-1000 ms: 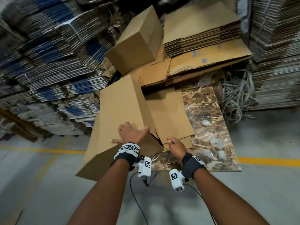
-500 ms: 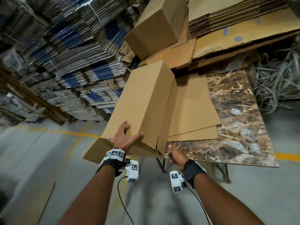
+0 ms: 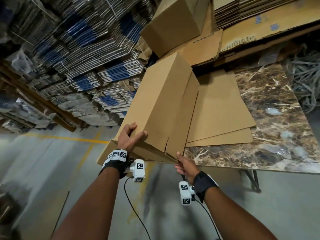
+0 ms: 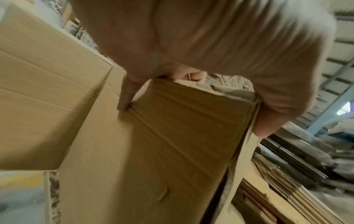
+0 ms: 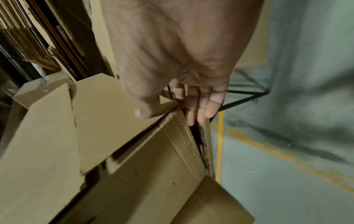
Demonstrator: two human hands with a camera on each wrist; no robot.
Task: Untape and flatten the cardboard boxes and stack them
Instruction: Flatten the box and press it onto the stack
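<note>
Only the right wrist view is showing the right hand (image 5: 172, 63) pinching the box (image 3: 161, 104) corner, thumb on top, fingers slipping inside. Mid-frame in the head view, the matte, corrugated brown box is lying across the marbled tabletop (image 3: 277, 135); the left hand (image 3: 129, 137) is clamping its near edge.

Probably warehouse: stacked flattened cartons (image 3: 83, 63) everywhere

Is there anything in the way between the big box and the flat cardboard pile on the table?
Nothing visible is. The box, gripped by the left hand and right hand, leans right beside the flat sheets on the marble table, and the sheets' top looks bare.
</note>
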